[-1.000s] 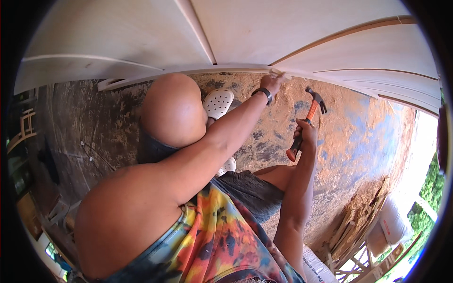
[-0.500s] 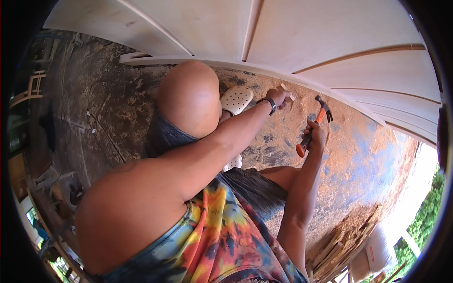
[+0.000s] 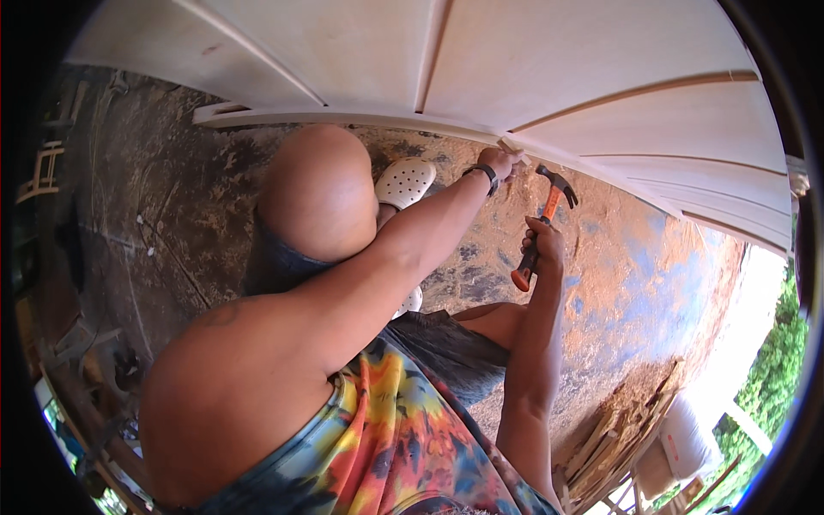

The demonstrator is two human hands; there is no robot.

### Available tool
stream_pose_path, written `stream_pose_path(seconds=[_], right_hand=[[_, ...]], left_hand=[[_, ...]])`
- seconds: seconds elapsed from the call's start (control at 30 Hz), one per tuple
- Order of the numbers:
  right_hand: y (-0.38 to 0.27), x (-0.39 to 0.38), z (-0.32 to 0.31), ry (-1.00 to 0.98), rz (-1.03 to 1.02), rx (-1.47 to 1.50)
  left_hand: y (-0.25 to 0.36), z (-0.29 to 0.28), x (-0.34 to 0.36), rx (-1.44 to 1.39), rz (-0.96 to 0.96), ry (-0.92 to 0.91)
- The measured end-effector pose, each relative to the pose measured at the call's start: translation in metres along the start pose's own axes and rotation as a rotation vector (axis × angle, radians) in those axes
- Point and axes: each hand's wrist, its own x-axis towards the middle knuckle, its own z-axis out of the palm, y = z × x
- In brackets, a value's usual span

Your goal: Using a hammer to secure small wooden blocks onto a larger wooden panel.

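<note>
My left hand (image 3: 499, 162) is closed on a small wood block (image 3: 515, 152), held against or very near the lower edge of a pale wooden panel (image 3: 378, 51). Its fingers are partly hidden behind the back of the hand. To the right, my right hand (image 3: 547, 243) grips a claw hammer (image 3: 551, 202) by its black and orange handle. The hammer's dark head points up toward the panel, a short way from the block and apart from it.
The large panel with raised strips spans the top of the view. Sawdust covers the stained floor (image 3: 635, 300). Scrap wood (image 3: 614, 429) and a white sack (image 3: 689, 438) lie at the lower right. My bent knee (image 3: 313, 189) and pale clog (image 3: 406, 180) are left of my hands.
My left hand has brought the wood block up to the panel's lower edge. The hammer in my right hand has shifted slightly left in view, as the whole view also shifted.
</note>
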Motion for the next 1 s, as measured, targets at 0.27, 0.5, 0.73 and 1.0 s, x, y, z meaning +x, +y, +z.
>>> stream_pose_path(seconds=[0.27, 0.5, 0.73, 1.0], right_hand=[[0.011, -0.005, -0.031, 0.112, -0.005, -0.023], [-0.002, 0.001, -0.013, 0.086, -0.02, -0.005], [-0.012, -0.011, -0.01, 0.091, -0.062, 0.132], [-0.022, -0.044, 0.008, 0.141, -0.142, 0.12]], left_hand=[[-0.018, 0.039, 0.028, 0.071, 0.122, 0.121], [-0.022, -0.02, 0.068, 0.395, 0.371, 0.316], [-0.04, -0.008, 0.024, 1.039, 0.349, 0.33], [-0.029, 0.023, 0.063, 1.725, 0.378, 0.277]])
